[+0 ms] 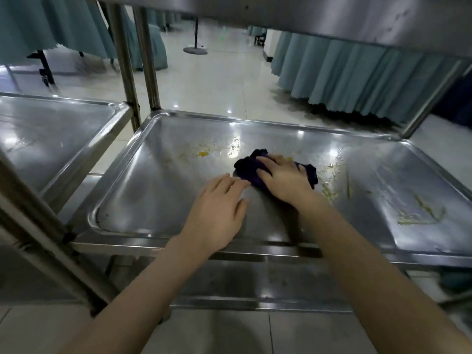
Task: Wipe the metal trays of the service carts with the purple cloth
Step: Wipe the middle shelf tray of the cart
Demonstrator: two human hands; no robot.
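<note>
A steel cart's middle metal tray point(143, 190) fills the centre of the view. Yellow and green food smears lie on it: an orange-yellow blot point(203, 154) at the far middle and greenish streaks point(419, 213) at the right. A bunched purple cloth point(249, 168) lies on the tray's middle. My right hand point(283, 181) presses flat on the cloth with fingers spread over it. My left hand point(217, 213) rests flat on the bare tray, just left of the cloth, fingers straight.
A second cart's tray point(51, 139) stands to the left, with upright steel posts point(143, 60) between them. An upper shelf point(332, 19) overhangs the work. A lower shelf point(255, 282) sits below. Teal-draped tables point(357, 75) line the tiled floor point(217, 80) behind.
</note>
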